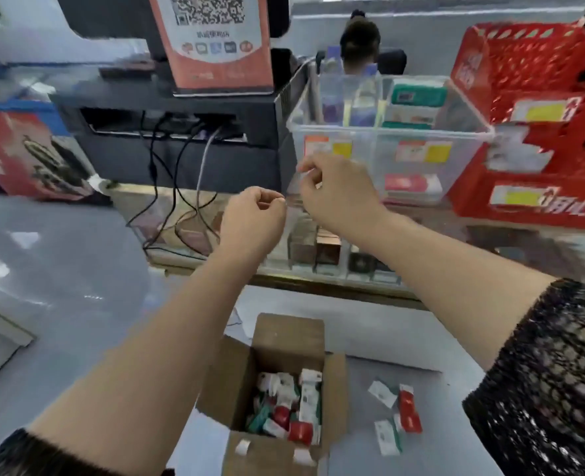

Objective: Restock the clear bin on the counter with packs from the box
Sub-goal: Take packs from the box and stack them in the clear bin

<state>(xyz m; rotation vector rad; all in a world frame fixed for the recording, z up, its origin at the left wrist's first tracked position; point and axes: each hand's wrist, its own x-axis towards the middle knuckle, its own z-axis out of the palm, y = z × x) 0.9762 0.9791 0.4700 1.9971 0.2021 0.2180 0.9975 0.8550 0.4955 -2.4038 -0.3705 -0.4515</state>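
Note:
The clear bin (387,132) stands on the counter, holding a red pack (410,184) at its front and green packs (418,95) at its back. Both hands are raised just in front of its left corner. My left hand (254,219) and my right hand (339,191) each have their fingers curled, and they pinch a thin clear film (295,188) between them; it is faint. Below, the open cardboard box (285,334) on the floor holds several red, green and white packs (292,405). A few loose packs (408,411) lie to its right.
Red plastic baskets (531,63) crowd the bin's right side. A black machine (181,132) with hanging cables (181,204) and a QR-code sign (215,42) stands to its left. The glass counter (322,250) shows goods underneath. A person (359,39) sits behind the bin.

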